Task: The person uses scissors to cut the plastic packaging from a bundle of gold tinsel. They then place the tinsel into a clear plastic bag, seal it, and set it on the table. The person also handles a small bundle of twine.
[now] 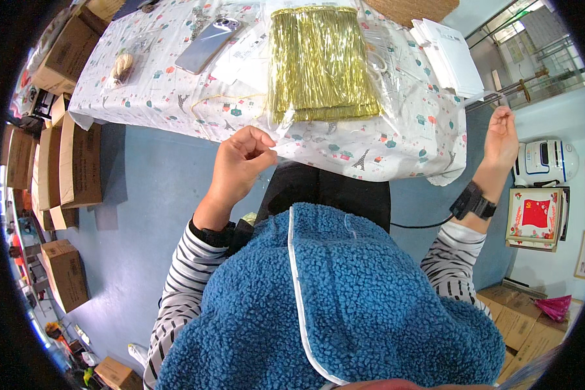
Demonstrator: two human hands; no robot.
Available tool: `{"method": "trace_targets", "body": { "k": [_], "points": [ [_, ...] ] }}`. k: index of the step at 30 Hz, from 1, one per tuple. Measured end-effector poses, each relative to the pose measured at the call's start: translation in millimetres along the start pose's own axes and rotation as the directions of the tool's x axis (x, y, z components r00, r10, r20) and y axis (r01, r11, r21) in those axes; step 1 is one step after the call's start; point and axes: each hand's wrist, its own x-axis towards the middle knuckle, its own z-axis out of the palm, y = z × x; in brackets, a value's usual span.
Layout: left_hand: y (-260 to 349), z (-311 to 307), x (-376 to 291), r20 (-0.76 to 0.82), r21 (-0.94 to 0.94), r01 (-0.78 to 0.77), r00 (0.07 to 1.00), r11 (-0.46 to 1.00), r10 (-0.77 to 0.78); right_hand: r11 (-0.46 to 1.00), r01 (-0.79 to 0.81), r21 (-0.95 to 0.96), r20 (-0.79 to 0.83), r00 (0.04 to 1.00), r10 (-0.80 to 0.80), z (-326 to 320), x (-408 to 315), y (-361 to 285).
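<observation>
My left hand (pixel 246 163) is raised at the table's near edge, its thumb and fingers curled close together; whether something thin and clear is pinched there, I cannot tell. Off the table's right side, my right hand (pixel 501 127) has its fingertips closed on a clear plastic strip (pixel 482 95), which loops toward the table. Between the hands, farther back, a gold tinsel fringe (pixel 321 63) lies folded on the patterned tablecloth (pixel 399 151). Clear plastic wrap (pixel 387 92) lies along its right side. A thin yellowish cord (pixel 219 97) runs over the cloth left of the fringe.
A phone (pixel 208 45) and a bagged bundle of light cord (pixel 122 67) lie at the table's left. White packets (pixel 448 58) are stacked at its right, near a round woven mat (pixel 414 7). Cardboard boxes (pixel 80 161) stand on the floor at the left.
</observation>
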Motion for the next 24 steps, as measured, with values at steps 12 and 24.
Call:
{"method": "trace_targets", "body": {
  "k": [12, 24],
  "points": [
    [10, -18, -3, 0.005, 0.431, -0.102, 0.994, 0.896, 0.11, 0.059, 0.406, -0.912, 0.407, 0.913, -0.003, 74, 1, 77],
    [8, -20, 28, 0.436, 0.753, -0.636, 0.673, 0.167, 0.597, -0.429, 0.848, -0.313, 0.87, 0.437, 0.227, 109, -65, 100]
  ]
}}
